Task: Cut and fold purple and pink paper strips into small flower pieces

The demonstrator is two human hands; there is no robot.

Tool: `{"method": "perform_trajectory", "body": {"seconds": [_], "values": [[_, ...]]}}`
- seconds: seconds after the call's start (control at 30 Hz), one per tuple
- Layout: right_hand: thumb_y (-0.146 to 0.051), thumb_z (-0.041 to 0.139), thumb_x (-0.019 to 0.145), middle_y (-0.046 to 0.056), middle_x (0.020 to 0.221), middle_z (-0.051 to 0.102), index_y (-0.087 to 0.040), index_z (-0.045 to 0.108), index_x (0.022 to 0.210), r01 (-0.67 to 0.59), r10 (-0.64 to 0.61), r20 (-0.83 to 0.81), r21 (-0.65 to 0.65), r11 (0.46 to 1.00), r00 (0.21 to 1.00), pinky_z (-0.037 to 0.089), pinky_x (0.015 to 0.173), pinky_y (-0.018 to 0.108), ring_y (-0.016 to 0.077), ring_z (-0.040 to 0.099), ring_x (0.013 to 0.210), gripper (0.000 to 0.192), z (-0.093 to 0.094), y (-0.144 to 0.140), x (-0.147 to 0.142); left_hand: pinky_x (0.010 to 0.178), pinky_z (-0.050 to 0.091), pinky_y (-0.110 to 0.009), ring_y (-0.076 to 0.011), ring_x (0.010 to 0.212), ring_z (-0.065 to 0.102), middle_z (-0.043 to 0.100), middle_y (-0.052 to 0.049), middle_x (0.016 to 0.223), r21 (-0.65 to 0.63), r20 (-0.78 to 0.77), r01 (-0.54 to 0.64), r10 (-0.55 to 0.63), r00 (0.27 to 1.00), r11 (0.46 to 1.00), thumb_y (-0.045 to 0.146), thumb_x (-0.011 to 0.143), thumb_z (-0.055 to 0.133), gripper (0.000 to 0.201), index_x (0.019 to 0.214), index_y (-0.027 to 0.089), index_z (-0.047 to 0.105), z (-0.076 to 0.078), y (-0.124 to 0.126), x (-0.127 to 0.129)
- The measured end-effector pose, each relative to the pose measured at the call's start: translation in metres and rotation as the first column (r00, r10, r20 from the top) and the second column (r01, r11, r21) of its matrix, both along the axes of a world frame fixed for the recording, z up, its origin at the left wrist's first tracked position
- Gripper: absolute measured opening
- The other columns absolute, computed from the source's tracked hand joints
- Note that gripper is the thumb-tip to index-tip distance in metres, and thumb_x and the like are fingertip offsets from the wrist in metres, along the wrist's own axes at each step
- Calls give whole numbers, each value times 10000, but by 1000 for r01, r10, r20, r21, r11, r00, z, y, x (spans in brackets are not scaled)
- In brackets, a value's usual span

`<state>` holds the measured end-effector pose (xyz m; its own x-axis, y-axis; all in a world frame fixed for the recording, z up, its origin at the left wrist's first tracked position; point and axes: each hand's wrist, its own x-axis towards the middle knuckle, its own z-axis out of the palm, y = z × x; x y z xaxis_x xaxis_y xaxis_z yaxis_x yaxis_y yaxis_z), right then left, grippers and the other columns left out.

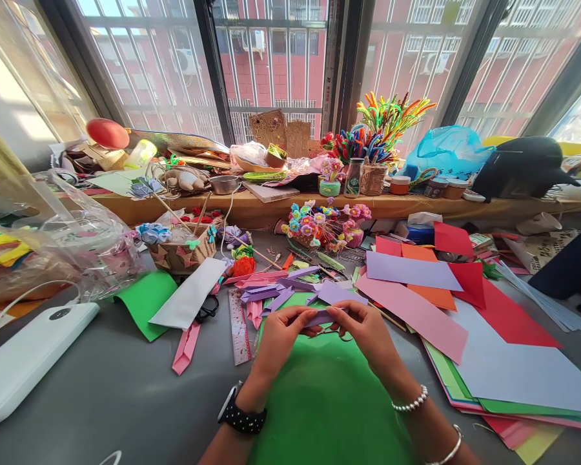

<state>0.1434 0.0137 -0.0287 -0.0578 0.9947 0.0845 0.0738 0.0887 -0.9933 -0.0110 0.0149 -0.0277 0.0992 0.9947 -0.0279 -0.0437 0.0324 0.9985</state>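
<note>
Green sheet sits lowest in frame, and just above it both hands meet at center. Left hand and right hand each pinch an end of a small purple strip, fingers closed on it. Looks partway folded; a few finished purple pieces lie just above, plenty of loose paper to the right.

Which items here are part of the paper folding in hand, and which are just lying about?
In use: left hand, right hand, purple paper strip, green sheet, folded purple pieces.
Lying about: ruler, white device, pipe-cleaner flowers, blue bag.
</note>
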Motion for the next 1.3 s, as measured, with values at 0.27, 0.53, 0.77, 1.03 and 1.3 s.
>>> {"method": "perform_trajectory", "body": {"seconds": [0.27, 0.53, 0.77, 1.03, 1.3], "values": [[-440, 599, 691, -9, 472, 554, -148, 629, 684, 72, -72, -22, 4, 997, 997, 360, 434, 217, 108, 477, 440, 294, -1, -3, -2, 597, 521, -255, -169, 584, 644, 670, 2, 664, 12, -28, -9, 9, 1000, 1000, 331, 661, 635, 182, 735, 169, 673, 6, -4, 4], [-392, 608, 692, -13, 496, 548, -144, 604, 613, -63, 64, 51, -19, 998, 997, 363, 453, 203, 99, 494, 467, 261, 5, -2, 0, 558, 488, -219, -123, 569, 587, 624, 13, 645, 50, 16, -152, 151, 988, 987, 305, 603, 693, 342, 903, 156, 625, 0, 1, -2], [-407, 589, 698, 2, 565, 588, -145, 616, 667, -9, 2, -98, -75, 997, 995, 419, 513, 217, 111, 532, 520, 266, 1, -6, -9, 636, 499, -206, -111, 673, 609, 624, -2, 728, -169, 347, -202, 250, 904, 965, 168, 564, 729, 565, 1063, 151, 465, 3, 2, 2], [-345, 589, 700, 11, 556, 591, -142, 647, 614, -200, 208, 131, -72, 977, 969, 397, 510, 220, 122, 527, 536, 229, 7, -5, -8, 616, 499, -228, -111, 599, 598, 586, 43, 607, -137, 318, -180, 215, 923, 974, 161, 553, 732, 647, 1109, 136, 403, 4, 3, 0], [-354, 613, 696, 1, 591, 588, -151, 644, 680, -86, 86, -38, -10, 996, 996, 405, 522, 217, 106, 510, 541, 206, 3, -1, 0, 566, 487, -255, -130, 558, 575, 555, 57, 544, -106, 135, 7, 7, 991, 994, 205, 552, 725, 772, 1208, 126, 324, 8, -2, 4]]}}
